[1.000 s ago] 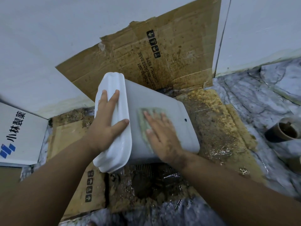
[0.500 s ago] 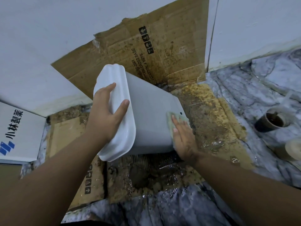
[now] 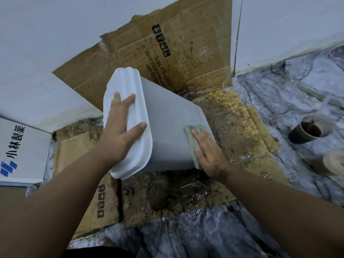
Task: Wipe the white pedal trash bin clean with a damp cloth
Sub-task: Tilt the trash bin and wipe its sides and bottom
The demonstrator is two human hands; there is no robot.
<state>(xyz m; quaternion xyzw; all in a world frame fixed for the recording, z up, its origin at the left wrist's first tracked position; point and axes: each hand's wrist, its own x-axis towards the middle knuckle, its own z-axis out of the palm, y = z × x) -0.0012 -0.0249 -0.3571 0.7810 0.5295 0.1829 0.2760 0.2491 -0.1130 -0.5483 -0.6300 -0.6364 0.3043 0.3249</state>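
The white pedal trash bin (image 3: 167, 125) lies tipped on its side on wet, stained cardboard, its glossy white lid facing left toward me. My left hand (image 3: 119, 135) rests flat on the lid, fingers spread and thumb hooked over the lid's right edge, holding the bin steady. My right hand (image 3: 208, 153) presses a pale green damp cloth (image 3: 191, 133) flat against the bin's side wall near its base end. Most of the cloth is hidden under my palm. The pedal is out of sight.
Soiled cardboard (image 3: 163, 53) leans on the white wall behind the bin, and more wet cardboard (image 3: 238, 127) covers the marble floor. A white box with blue print (image 3: 18, 151) sits at left. A dark cup (image 3: 307, 131) and a pale round container (image 3: 333, 162) stand at right.
My right hand slid the cloth from the middle of the bin's side toward its base end. My left hand shifted its grip slightly on the lid.
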